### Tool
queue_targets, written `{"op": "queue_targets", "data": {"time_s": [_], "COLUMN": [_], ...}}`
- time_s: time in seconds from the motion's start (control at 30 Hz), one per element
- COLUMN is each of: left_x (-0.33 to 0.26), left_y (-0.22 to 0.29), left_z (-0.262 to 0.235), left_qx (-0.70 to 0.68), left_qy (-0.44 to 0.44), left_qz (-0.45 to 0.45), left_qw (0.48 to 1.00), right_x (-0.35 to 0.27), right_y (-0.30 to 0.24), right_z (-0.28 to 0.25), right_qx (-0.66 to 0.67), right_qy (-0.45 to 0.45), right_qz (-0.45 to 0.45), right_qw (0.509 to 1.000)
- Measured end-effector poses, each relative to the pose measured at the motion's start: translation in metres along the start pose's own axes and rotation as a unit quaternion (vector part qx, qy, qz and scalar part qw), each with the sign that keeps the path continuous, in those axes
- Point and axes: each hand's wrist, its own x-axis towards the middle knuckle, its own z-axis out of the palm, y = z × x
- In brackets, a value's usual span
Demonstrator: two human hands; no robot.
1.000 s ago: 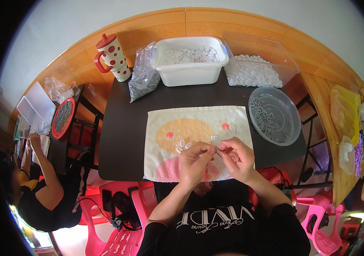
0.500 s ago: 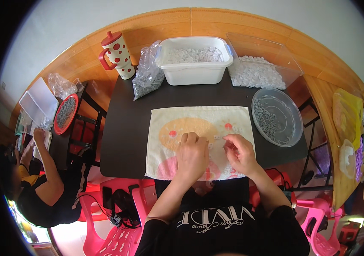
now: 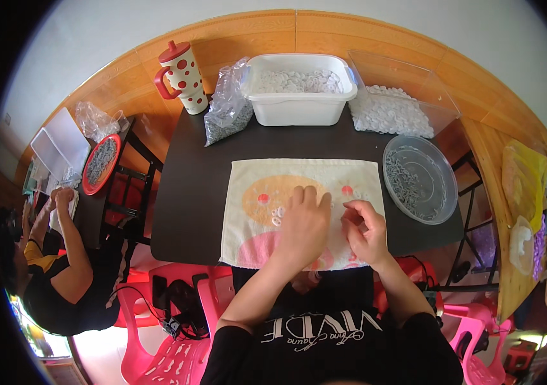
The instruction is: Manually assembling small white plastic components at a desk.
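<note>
A cream towel (image 3: 305, 168) with orange and pink patches lies on the dark table in front of me. Above its middle, my left hand (image 3: 305, 221) bends its fingers downward, close together; the fingertips are hidden. Beside that hand rest a few small white pieces (image 3: 278, 216), too small to make out well. My right hand (image 3: 366, 232) is curled over the towel's right part, thumb and forefinger drawn together. Whatever it pinches is too small to name. More tiny white pieces (image 3: 358, 196) show just beyond the right hand.
Right of the towel stands a round clear tub (image 3: 443, 212) of small grey pieces. Along the back are a spotted tumbler (image 3: 191, 96), a bag of grey pieces (image 3: 227, 122), a white bin (image 3: 296, 110) and a clear box (image 3: 402, 64) with white pieces. A person (image 3: 71, 276) works at left.
My left hand has shifted rightward and a little away from me, toward the right hand. White pieces on its left side now show. The right hand stays nearly in place.
</note>
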Motion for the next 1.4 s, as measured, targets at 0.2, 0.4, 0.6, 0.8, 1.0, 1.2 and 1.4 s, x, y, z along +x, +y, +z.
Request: {"op": "queue_targets", "data": {"time_s": [0.2,0.4,0.6,0.8,1.0,1.2,1.4], "left_x": [0.010,0.010,0.010,-0.020,-0.037,-0.042,-0.042], "left_y": [0.002,-0.004,-0.010,-0.020,-0.016,-0.016,-0.016], "left_z": [0.018,0.021,0.012,-0.009,-0.013,-0.011,-0.011], "left_qx": [0.120,0.021,-0.069,-0.647,-0.706,-0.702,-0.692], "left_qy": [-0.125,-0.100,-0.045,-0.020,0.014,0.017,0.021], "left_qz": [0.058,0.012,-0.018,-0.229,-0.253,-0.255,-0.265], "left_qw": [0.983,0.995,0.996,0.727,0.661,0.665,0.672], "right_x": [-0.001,0.001,0.002,0.007,0.012,0.014,0.016], "right_y": [0.000,-0.002,-0.005,-0.040,-0.050,-0.055,-0.056], "right_z": [0.000,0.000,-0.003,0.000,0.015,0.021,0.020], "right_qx": [0.014,0.073,0.057,0.150,0.038,-0.002,-0.032], "right_qy": [0.024,0.030,0.047,0.061,0.024,0.023,0.016], "right_qz": [-0.025,0.009,-0.024,-0.047,-0.131,-0.162,-0.187], "right_qw": [0.999,0.997,0.997,0.986,0.990,0.986,0.982]}}
